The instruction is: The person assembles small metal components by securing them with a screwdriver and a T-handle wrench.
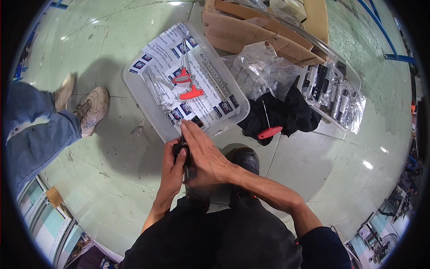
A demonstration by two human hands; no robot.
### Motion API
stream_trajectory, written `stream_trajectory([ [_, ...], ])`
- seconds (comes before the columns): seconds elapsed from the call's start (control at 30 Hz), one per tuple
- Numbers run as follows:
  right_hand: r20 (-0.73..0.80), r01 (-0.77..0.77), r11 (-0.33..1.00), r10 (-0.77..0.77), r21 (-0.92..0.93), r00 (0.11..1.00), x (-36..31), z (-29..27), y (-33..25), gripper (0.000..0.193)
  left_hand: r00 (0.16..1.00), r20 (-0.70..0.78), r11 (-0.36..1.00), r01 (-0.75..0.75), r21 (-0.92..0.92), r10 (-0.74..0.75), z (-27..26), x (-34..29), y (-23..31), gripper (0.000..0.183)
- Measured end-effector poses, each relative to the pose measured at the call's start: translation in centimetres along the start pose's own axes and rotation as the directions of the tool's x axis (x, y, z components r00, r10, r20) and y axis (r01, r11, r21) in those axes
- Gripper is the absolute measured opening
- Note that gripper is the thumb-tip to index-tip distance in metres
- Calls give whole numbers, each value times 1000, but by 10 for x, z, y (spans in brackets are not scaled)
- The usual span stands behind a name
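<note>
Close to my knees, my left hand (171, 165) is closed around a narrow black part (180, 150), its thumb pressed on the near side. The exact kind of this part is hard to tell, since my hands cover most of it. My right hand (204, 154) lies flat along its right side, fingers stretched out away from me. Just beyond my fingertips is a clear plastic bin (168, 130) lined with printed white sheet. Two red-handled hex keys (191, 93) (182, 78) lie inside, with bagged metal strips and a small black piece (197, 121).
Right of the bin, a red T-handle hex key (270, 132) rests on black cloth (291, 114). Clear plastic bags (264, 67), a cardboard box (264, 36) and a tray of wrapped metal parts (333, 96) sit beyond. At left stands another person in beige shoes (93, 107).
</note>
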State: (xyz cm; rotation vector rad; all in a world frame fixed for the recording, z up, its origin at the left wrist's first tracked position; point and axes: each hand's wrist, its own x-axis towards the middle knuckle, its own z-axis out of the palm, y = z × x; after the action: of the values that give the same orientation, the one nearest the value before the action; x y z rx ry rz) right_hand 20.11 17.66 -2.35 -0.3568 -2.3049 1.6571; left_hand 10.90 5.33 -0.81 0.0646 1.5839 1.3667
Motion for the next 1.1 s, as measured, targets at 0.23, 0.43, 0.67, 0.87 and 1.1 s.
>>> stream_trajectory([
  [0.23,45,-5,999,3,43,999,2,-4,-2,125,998,22,991,-61,123,58,-5,-3,2,27],
  [0.43,146,39,997,-29,-62,989,-8,-3,-2,117,1000,-20,991,-18,133,21,-2,2,9,41],
  [0.67,94,2,997,5,-73,996,-14,-8,-2,123,998,-40,998,42,43,-40,-9,5,12,40],
  [0.87,-204,-163,955,216,248,955,-48,31,0,75,990,-139,988,-52,-146,31,-12,12,20,37],
  [1.1,171,-601,471,677,646,716,-41,36,-8,21,967,-245,967,-121,-224,64,-4,17,5,36],
])
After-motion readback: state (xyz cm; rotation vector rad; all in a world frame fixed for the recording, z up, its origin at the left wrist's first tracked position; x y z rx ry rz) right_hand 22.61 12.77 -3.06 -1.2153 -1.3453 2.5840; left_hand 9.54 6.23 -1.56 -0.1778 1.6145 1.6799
